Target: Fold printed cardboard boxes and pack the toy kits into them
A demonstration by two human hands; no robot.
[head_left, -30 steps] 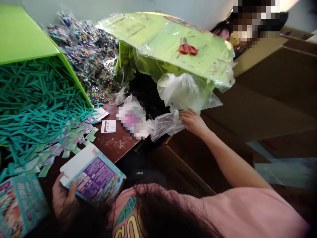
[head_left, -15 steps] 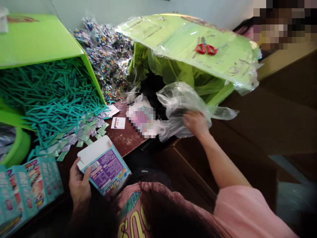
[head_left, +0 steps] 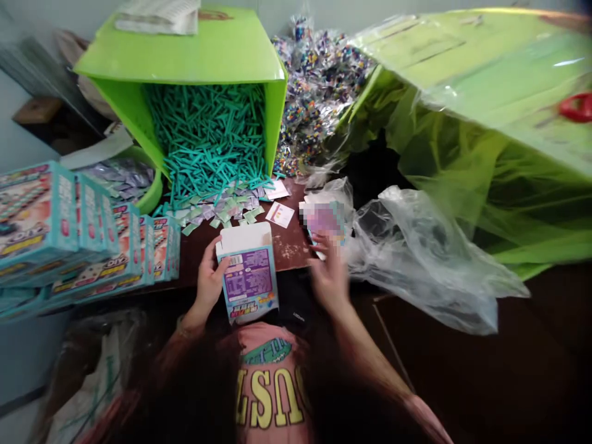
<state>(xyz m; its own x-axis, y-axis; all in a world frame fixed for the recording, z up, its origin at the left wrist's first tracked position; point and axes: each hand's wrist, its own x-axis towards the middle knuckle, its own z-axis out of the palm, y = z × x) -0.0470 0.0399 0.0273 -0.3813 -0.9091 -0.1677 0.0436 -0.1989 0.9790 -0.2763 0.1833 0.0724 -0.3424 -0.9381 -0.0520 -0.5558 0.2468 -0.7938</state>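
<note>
My left hand [head_left: 210, 277] grips the left edge of a small teal and purple printed carton [head_left: 250, 277], its thumb on the printed face. The carton's white top flap stands up. My right hand [head_left: 330, 277], slightly blurred, reaches over the near edge of a printed stack or packet [head_left: 324, 219] in clear plastic; its fingers look stretched and apart, and I cannot tell whether they touch it. That packet's print is partly blurred out. Right of the hand lies a crumpled clear plastic bag [head_left: 430, 259]. Two white printed cards, one of them a square card [head_left: 280, 214], lie behind the carton.
A green bin [head_left: 185, 58] on its side spills teal plastic sticks [head_left: 213, 148]. Small green and lilac sachets [head_left: 235, 206] lie before it. Bags of coloured beads [head_left: 314, 86] are piled behind. Finished-looking cartons [head_left: 97, 216] stand left; another green bin [head_left: 499, 74] with red scissors [head_left: 576, 108] stands right.
My right hand has left the clear plastic bag and moved left to the printed packet. The bag now lies loose. The view has turned left; my left hand still holds the carton.
</note>
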